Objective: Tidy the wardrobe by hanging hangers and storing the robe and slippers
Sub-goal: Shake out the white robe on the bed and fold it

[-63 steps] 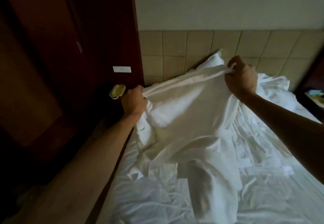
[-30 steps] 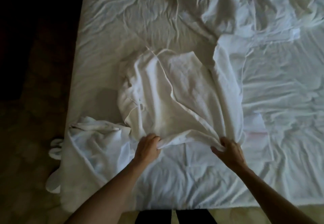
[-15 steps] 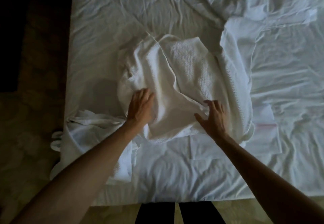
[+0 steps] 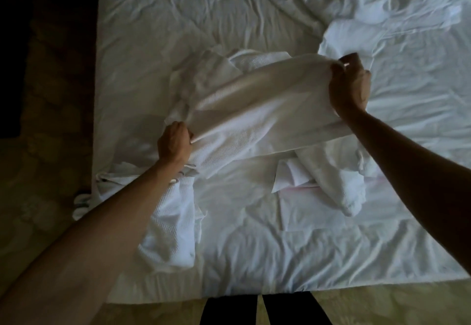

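A white waffle-weave robe [image 4: 254, 110] lies on the bed, its middle lifted into a taut band between my hands. My left hand [image 4: 174, 144] grips the robe's near left edge. My right hand [image 4: 350, 87] grips the far right edge, held higher. One sleeve [image 4: 170, 228] hangs down toward the bed's near left edge under my left forearm. Another sleeve [image 4: 334, 184] lies on the sheet at the right, below the lifted band. No hangers or slippers can be made out.
The bed [image 4: 254, 261] has a crumpled white sheet and fills most of the view. Dim patterned floor [image 4: 46, 146] runs along its left side and near edge. My dark trouser legs [image 4: 262, 309] stand at the bed's near edge.
The robe was held up near the headboard, then laid on the bed and pressed flat. Now both hands have gripped its edges and lifted the middle, the right hand moving far right.
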Demonstrator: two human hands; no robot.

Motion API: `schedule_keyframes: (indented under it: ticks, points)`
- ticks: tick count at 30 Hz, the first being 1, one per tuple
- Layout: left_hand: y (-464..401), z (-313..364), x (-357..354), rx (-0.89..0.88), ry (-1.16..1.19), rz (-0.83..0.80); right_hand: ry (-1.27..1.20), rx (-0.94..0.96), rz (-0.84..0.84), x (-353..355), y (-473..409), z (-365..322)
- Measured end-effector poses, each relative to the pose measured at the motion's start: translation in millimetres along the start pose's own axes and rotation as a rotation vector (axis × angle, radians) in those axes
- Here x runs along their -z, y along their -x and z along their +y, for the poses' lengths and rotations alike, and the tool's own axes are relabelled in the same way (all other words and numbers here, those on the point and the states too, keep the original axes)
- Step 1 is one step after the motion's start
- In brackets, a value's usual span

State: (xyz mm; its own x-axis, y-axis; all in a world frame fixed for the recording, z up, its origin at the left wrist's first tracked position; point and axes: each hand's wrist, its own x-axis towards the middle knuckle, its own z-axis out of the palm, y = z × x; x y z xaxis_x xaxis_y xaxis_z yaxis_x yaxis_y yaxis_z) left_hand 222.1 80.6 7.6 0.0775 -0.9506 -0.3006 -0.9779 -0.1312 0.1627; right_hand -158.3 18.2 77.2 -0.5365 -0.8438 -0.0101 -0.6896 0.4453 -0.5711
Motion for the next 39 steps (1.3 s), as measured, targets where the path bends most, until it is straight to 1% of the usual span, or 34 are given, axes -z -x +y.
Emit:
schedule_keyframes:
  ticks: [3, 6, 8, 11, 13, 16, 17, 18, 19, 20, 22, 24, 26, 28, 31, 32, 34, 36, 38, 39]
  points:
    - [0.9, -8.8, 3.1, 0.046, 0.072, 0.019, 0.023, 0.019, -0.082, 2.0, 5.0, 25.4]
    - [-1.2, -22.7, 5.2, 0.111, 0.140, 0.025, 0.055, -0.074, -0.205, 0.0, 26.0, 73.5]
    - [-1.5, -25.1, 4.7, 0.112, 0.153, 0.035, 0.049, -0.149, -0.252, -1.0, 44.0, 100.3]
    - [5.2, -23.0, -0.1, 0.066, 0.165, 0.031, -0.008, -0.230, -0.272, -3.0, 71.7, 121.2]
    - [10.8, -25.7, -5.4, 0.065, 0.159, 0.018, -0.055, -0.258, -0.253, -2.5, 88.9, 125.4]
    - [13.5, -28.3, -11.1, 0.119, 0.138, -0.042, -0.144, -0.245, -0.221, -4.6, 114.6, 121.6]
    - [13.6, -24.4, -12.3, 0.116, 0.119, -0.031, -0.212, -0.226, -0.225, -5.8, 123.7, 114.1]
    - [14.2, -17.7, -12.7, 0.075, 0.087, 0.006, -0.282, -0.203, -0.237, -9.0, 132.4, 105.3]
    - [15.0, -7.5, -12.9, -0.007, 0.054, 0.063, -0.327, -0.176, -0.257, -13.3, 139.7, 96.0]
    - [16.0, 6.8, -12.6, -0.121, 0.050, 0.117, -0.342, -0.153, -0.286, -19.0, 146.1, 85.0]
    - [20.3, 47.1, -8.1, -0.434, 0.123, 0.170, -0.337, -0.093, -0.372, -33.4, 156.3, 61.6]
    - [24.5, 92.7, -3.5, -0.752, 0.190, 0.155, -0.296, 0.062, -0.450, -47.2, 165.4, 38.5]
    - [26.4, 128.9, -1.9, -0.954, 0.116, 0.095, -0.257, 0.215, -0.480, -54.9, 172.4, 24.8]
    - [24.1, 144.5, -8.9, -1.051, 0.013, 0.025, -0.261, 0.275, -0.462, -49.5, 174.2, 31.5]
    - [17.4, 142.4, -19.5, -1.060, -0.046, -0.043, -0.237, 0.294, -0.437, -17.5, 169.7, 70.0]
    - [16.1, 141.3, -22.0, -1.067, -0.083, -0.040, -0.183, 0.313, -0.384, -3.2, 164.6, 87.9]
    - [16.8, 142.6, -26.2, -1.144, -0.164, -0.005, -0.005, 0.387, -0.249, 24.4, 148.3, 128.6]
    - [21.4, 148.3, -31.3, -1.232, -0.232, -0.008, 0.196, 0.516, -0.208, 44.4, 128.7, 166.8]
    - [25.3, 153.4, -38.3, -1.277, -0.237, 0.007, 0.407, 0.722, -0.270, 57.2, 111.9, 190.0]
    - [26.4, 155.1, -42.0, -1.280, -0.230, 0.016, 0.510, 0.848, -0.335, 60.9, 105.5, 195.5]
